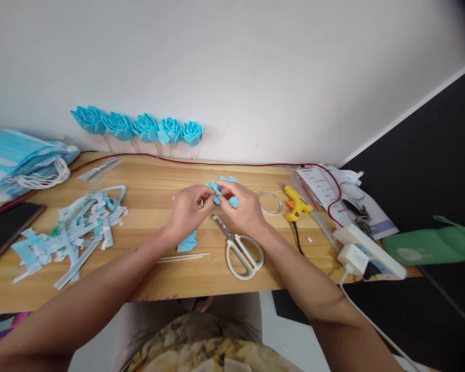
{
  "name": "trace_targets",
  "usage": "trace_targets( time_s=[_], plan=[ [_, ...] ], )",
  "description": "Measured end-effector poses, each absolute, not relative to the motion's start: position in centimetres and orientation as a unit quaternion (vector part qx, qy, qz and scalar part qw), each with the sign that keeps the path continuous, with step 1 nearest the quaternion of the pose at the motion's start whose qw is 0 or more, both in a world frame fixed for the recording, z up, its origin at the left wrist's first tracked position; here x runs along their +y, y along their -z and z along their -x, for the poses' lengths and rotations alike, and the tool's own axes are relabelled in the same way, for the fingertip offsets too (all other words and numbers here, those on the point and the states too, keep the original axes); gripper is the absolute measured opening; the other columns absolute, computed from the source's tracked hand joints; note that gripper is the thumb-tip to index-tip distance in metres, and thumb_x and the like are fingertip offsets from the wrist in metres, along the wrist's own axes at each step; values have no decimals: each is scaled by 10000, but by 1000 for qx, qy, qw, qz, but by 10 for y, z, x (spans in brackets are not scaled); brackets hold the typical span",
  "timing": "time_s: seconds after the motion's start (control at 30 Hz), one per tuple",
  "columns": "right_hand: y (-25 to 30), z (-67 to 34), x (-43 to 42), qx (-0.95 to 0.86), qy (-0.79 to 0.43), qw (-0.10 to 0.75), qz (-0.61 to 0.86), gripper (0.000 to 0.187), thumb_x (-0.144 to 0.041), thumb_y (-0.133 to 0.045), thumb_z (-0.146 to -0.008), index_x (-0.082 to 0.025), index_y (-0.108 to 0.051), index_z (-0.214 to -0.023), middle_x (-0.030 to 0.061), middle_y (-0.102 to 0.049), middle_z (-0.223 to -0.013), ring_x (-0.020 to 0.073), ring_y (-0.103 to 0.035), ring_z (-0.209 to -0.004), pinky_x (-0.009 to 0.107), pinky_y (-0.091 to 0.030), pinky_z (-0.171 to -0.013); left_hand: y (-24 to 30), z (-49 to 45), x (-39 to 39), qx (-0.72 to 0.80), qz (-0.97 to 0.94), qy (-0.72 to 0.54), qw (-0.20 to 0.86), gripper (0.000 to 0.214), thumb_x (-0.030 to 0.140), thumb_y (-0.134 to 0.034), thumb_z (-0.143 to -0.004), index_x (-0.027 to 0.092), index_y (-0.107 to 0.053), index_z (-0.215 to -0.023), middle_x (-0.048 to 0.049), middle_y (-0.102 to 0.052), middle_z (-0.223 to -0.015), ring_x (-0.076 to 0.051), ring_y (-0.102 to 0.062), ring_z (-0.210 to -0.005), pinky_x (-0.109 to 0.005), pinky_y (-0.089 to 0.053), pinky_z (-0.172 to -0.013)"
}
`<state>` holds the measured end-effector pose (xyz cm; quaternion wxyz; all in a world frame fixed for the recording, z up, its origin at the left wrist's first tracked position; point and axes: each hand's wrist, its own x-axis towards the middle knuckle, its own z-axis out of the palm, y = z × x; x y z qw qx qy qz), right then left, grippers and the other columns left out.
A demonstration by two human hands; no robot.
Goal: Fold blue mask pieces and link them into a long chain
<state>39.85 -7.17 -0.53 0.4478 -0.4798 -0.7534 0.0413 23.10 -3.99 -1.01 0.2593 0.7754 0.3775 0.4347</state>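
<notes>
Between the fingertips of both hands is a small blue petal-like piece (216, 187), partly hidden by the fingers. My left hand (189, 206) pinches it from the left, and my right hand (240, 204) pinches it from the right. More blue pieces lie behind and under my right hand. Below my left wrist rests another blue piece (187, 242), beside thin wooden sticks (184, 257). White-handled scissors (243, 254) lie just below my right hand, blades pointing up toward the fingers.
Several blue flowers on sticks (145, 127) lean on the wall. Left are fabric scraps (81, 227), a bag of face masks (19, 160) and a phone (8, 232). Right are a tape roll (270, 194), yellow glue gun (295, 204), power strip (375, 253) and green bottle (430, 246).
</notes>
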Motion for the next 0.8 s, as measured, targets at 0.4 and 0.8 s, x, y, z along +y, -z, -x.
trace_targets(
  time_s=[0.4,0.8],
  plan=[
    [5,-398,-71,-728,-99,456,502,375,-143,-597,-838,-276,-677,-1179,-5,-734,-906,142,-668,-786,287,-558,-791,5,-231,-40,389,-757,-434,297,195,251,-535,-847,169,-660,-721,10,-613,-638,-111,-487,-582,-240,-351,-578],
    [3,-401,-64,-605,-366,526,472,391,-248,-630,-774,-233,-649,-1164,-21,-623,-817,118,-601,-729,256,-503,-677,4,-231,-37,393,-702,-447,392,228,341,-555,-808,158,-646,-706,19,-581,-616,-104,-457,-567,-226,-345,-552]
  ],
)
